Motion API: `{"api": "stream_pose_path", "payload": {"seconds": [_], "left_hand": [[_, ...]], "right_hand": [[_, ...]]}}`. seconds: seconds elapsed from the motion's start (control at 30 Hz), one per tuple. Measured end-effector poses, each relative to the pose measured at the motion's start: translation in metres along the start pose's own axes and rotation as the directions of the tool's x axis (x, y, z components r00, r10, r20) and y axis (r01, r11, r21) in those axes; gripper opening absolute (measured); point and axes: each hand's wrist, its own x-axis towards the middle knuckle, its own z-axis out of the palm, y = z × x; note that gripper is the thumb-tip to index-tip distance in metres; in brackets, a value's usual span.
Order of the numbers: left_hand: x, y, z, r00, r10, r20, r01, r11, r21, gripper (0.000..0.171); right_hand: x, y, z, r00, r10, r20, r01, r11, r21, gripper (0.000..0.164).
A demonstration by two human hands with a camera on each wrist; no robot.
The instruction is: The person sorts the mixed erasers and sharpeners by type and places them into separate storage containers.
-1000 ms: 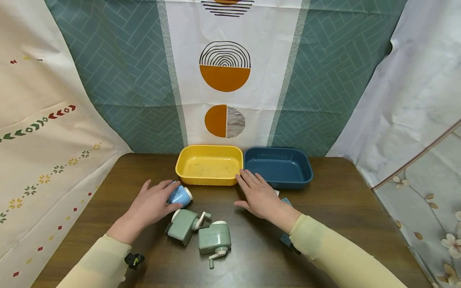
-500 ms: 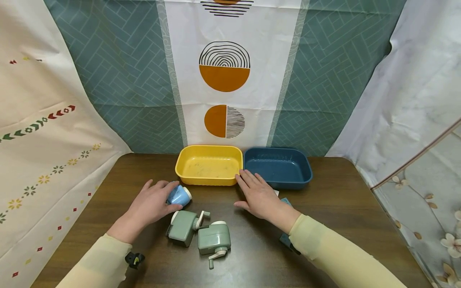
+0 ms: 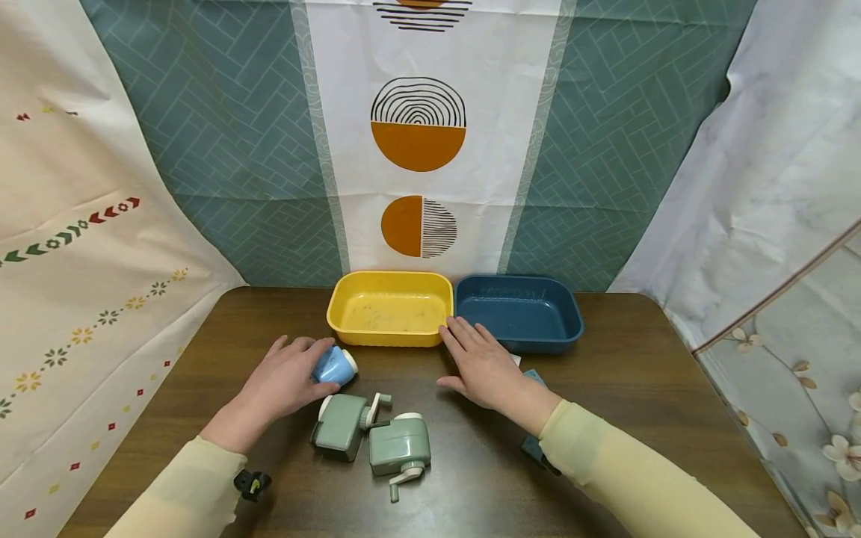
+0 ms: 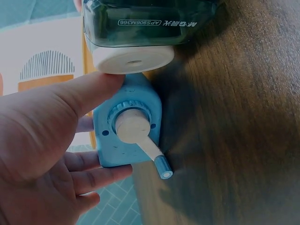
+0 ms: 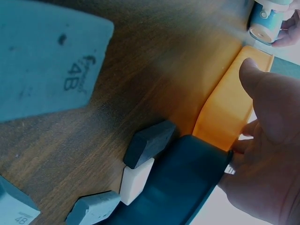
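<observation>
My left hand [image 3: 282,377] grips a blue pencil sharpener [image 3: 334,366] lying on the table left of centre, thumb on one side and fingers on the other. In the left wrist view the blue sharpener's white crank [image 4: 133,126] faces the camera. Near the left thumb stands a green pencil sharpener [image 3: 341,426] with a crank, and a second green pencil sharpener [image 3: 400,446] sits just to its right. My right hand [image 3: 480,366] lies with straight fingers, their tips at the adjoining corners of the yellow tray [image 3: 390,339] and the dark blue tray [image 3: 551,347].
Both trays stand side by side at the table's back, against a patterned curtain. Under and beside the right forearm lie several erasers, among them a large 4B eraser [image 5: 47,61], a dark eraser [image 5: 147,144] and a white eraser [image 5: 136,180]. Curtains hang along both sides.
The green sharpener beside the left thumb has shifted slightly toward the person and to the right. The blue sharpener has moved very slightly left with the left hand; the right hand stays put.
</observation>
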Motion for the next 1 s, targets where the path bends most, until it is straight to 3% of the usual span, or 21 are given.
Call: {"api": "stream_pose_path", "payload": {"seconds": [0.43, 0.67, 1.0], "left_hand": [[0.002, -0.003, 0.002, 1.0, -0.009, -0.023, 0.009, 1.0, 0.0, 0.089], [0.0, -0.005, 0.001, 0.999, -0.025, -0.035, 0.024, 1.0, -0.015, 0.083], [-0.003, -0.004, -0.01, 0.998, -0.017, -0.064, 0.017, 1.0, -0.006, 0.079]], "right_hand": [[-0.001, -0.001, -0.001, 1.0, -0.009, -0.007, 0.009, 1.0, 0.017, 0.092], [0.0, -0.001, 0.0, 1.0, -0.005, 0.0, 0.005, 1.0, 0.014, 0.093], [0.0, 0.0, 0.0, 1.0, -0.001, 0.002, 0.001, 1.0, 0.016, 0.093]]}}
